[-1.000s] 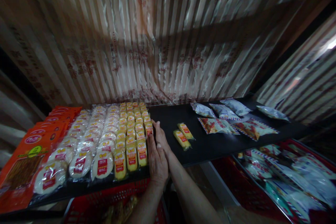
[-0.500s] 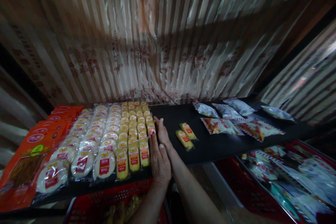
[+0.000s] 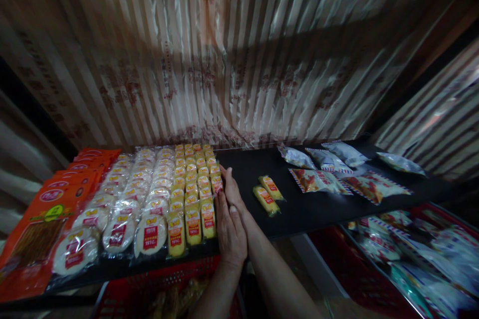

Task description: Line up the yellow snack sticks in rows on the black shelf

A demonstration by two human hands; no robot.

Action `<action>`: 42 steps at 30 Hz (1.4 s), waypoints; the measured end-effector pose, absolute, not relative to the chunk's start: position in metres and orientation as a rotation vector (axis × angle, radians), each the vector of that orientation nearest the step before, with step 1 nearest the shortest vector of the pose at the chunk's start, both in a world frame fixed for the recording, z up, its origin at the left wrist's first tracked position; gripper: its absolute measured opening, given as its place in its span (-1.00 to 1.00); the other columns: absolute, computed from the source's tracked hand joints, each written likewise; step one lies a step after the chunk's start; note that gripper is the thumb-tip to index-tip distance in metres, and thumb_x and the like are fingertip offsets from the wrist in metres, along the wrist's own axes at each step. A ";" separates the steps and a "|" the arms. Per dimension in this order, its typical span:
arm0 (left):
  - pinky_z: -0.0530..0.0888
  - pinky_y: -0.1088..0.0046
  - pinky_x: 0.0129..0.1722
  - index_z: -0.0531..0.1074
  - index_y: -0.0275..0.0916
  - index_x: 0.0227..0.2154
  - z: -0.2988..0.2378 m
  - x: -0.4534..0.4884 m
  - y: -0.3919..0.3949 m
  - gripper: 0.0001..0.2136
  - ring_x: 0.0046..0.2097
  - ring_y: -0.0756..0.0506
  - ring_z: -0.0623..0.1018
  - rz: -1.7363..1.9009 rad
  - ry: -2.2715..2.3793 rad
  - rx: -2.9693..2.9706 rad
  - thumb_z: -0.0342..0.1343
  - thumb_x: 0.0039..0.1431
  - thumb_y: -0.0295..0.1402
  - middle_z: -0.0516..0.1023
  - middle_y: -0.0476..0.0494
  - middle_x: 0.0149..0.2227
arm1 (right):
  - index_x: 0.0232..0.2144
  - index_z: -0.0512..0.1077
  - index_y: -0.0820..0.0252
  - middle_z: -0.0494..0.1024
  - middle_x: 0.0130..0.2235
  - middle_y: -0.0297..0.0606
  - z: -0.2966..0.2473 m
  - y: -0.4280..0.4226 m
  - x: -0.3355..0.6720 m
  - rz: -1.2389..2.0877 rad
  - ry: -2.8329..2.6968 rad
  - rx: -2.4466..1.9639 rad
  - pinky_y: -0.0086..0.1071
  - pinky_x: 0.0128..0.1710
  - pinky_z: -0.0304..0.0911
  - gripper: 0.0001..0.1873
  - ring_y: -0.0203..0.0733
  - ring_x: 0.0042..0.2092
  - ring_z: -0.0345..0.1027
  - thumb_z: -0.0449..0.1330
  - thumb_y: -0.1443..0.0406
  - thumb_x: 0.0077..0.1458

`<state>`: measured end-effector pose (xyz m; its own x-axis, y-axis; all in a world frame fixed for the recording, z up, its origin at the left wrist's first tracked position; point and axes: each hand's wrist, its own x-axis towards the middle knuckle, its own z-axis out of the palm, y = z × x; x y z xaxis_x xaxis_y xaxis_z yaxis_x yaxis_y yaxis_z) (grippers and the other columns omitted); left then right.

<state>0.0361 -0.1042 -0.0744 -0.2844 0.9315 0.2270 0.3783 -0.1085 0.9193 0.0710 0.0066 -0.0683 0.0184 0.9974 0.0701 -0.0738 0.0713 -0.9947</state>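
Note:
My left hand (image 3: 231,234) is laid flat, fingers stretched, along the right side of several rows of small yellow wrapped snack bars (image 3: 193,224). Just beyond it, my right hand (image 3: 233,190) also lies flat against the same side, its palm edgewise and its wrist beside the left thumb. Neither hand grips anything. Rows of round white rice crackers (image 3: 150,234) in clear wrappers stand left of the bars. Two loose yellow bars (image 3: 267,201) rest on the black shelf (image 3: 243,159) to the right of my hands.
Orange snack packets (image 3: 50,209) overlap at the far left. Several striped-edge snack bags (image 3: 320,181) lie on the right of the shelf. Below are a red basket (image 3: 127,291) and another crate of bags (image 3: 422,259). A corrugated, plastic-covered wall (image 3: 239,84) stands behind.
The view has shifted slightly, so the shelf goods appear a little further right. Both hands stay flat against the side of the yellow bars.

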 end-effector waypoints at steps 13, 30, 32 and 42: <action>0.03 0.20 0.31 0.22 -0.40 0.16 -0.074 0.035 -0.105 -0.51 0.33 -0.14 0.06 1.401 1.672 1.468 -0.30 0.30 -0.25 0.17 -0.36 0.26 | 0.10 0.35 0.18 0.35 0.17 -0.17 -0.072 0.007 0.073 1.141 -1.064 -1.204 -0.17 0.28 -0.05 -0.11 -0.05 0.24 0.13 -0.16 -0.30 -0.01; 0.10 0.17 0.28 0.26 -0.43 0.12 -0.078 0.035 -0.105 -0.52 0.30 -0.14 0.13 1.483 1.631 1.488 -0.29 0.30 -0.23 0.23 -0.41 0.23 | -0.02 0.44 0.17 0.40 0.14 -0.13 -0.079 -0.007 0.087 1.082 -0.987 -1.209 -0.16 0.21 0.10 -0.17 -0.04 0.18 0.24 -0.14 -0.28 0.01; 0.09 0.17 0.29 0.25 -0.41 0.13 -0.078 0.035 -0.105 -0.52 0.30 -0.14 0.15 1.476 1.644 1.485 -0.29 0.30 -0.24 0.23 -0.40 0.23 | 0.03 0.41 0.13 0.39 0.15 -0.20 -0.076 -0.007 0.083 1.123 -1.080 -1.218 -0.17 0.24 0.02 -0.17 -0.06 0.21 0.19 -0.17 -0.27 0.03; 0.05 0.20 0.30 0.18 -0.39 0.18 -0.075 0.036 -0.107 -0.51 0.32 -0.12 0.10 1.462 1.630 1.469 -0.30 0.31 -0.23 0.17 -0.36 0.27 | 0.01 0.44 0.02 0.43 0.12 -0.29 -0.078 -0.004 0.080 1.167 -1.081 -1.179 -0.16 0.27 -0.06 -0.23 -0.07 0.23 0.15 -0.14 -0.27 0.02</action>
<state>0.0359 -0.1073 -0.0750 -0.2934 0.9139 0.2805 0.3778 -0.1587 0.9122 0.0795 -0.0039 -0.0778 0.0978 0.9951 0.0107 -0.0861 0.0192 -0.9961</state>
